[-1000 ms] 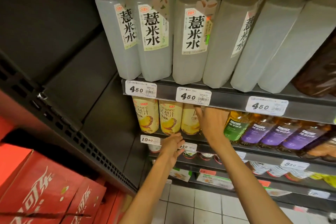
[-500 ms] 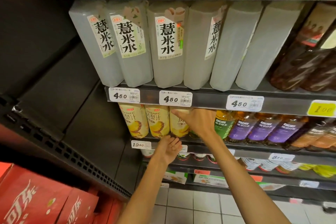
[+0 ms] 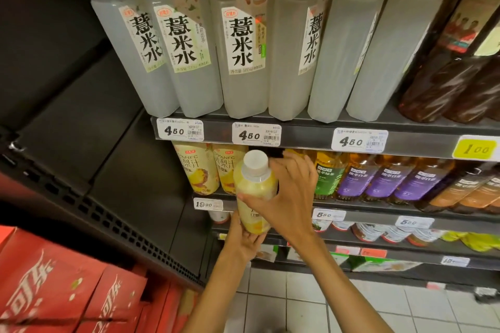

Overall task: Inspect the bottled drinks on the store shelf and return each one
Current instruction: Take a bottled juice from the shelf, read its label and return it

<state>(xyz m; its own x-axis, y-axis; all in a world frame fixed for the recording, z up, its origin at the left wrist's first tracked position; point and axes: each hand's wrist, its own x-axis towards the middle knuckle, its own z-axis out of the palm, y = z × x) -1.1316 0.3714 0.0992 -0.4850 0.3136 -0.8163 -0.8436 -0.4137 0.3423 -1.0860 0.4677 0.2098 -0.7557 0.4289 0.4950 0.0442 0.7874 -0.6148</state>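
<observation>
The store shelf point(image 3: 297, 140) fills most of the view, with several levels of drinks. On the upper level stand large pale bottles point(image 3: 240, 62) with white labels, and dark bottles point(image 3: 446, 84) stand at the far right. One level lower, two yellow juice bottles point(image 3: 213, 170) stand at the left end of the row, and beside the gap next to them the tea bottles point(image 3: 378, 178) with green and purple labels continue to the right. Red boxes point(image 3: 54, 292) are stacked at the lower left.

One yellow juice bottle point(image 3: 255, 192) with a white cap is out of the row, in front of the shelf edge, tilted with the cap toward the camera. The right hand point(image 3: 286, 197) wraps its fingers around the upper body of this bottle, and the left hand point(image 3: 244, 240) supports it from below at the base. Both hands are closed on it.

I judge that the inspection of this bottle is only beginning: it is taken out, but not yet returned to the gap. How many other bottles are already checked, the view does not tell; many seem to remain.
</observation>
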